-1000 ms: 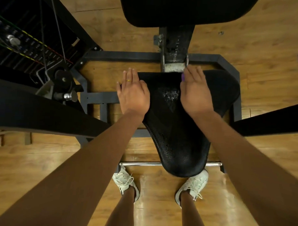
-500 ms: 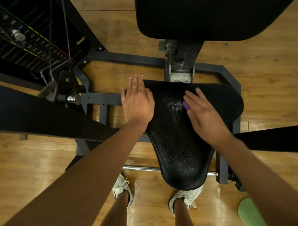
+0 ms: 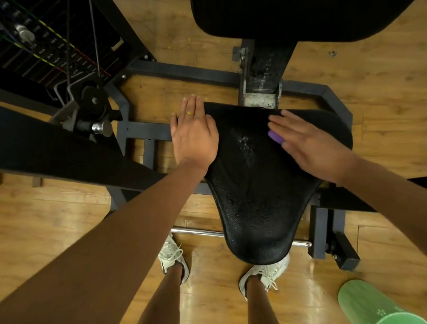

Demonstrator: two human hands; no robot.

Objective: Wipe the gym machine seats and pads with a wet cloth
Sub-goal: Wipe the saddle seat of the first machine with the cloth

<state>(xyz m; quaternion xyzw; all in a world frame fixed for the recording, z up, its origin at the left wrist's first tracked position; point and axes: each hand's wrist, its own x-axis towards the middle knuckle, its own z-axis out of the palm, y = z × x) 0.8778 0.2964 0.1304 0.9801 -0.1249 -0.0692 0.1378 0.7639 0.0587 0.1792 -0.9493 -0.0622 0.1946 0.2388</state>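
Here we rest our left hand [image 3: 194, 137] flat on the left rear edge of the seat [image 3: 254, 199], fingers straight and holding nothing, probably to brace ourselves while the other hand works. Our right hand [image 3: 312, 148] lies open on the seat's right rear part, pressing the purple cloth [image 3: 275, 136] under palm and fingers. Only a small fold peeks out, so we judge the flat palm spreads the pressure. A glistening wet patch [image 3: 244, 146] marks the seat's middle. Behind the seat hangs the back pad [image 3: 297, 17], likely our next surface.
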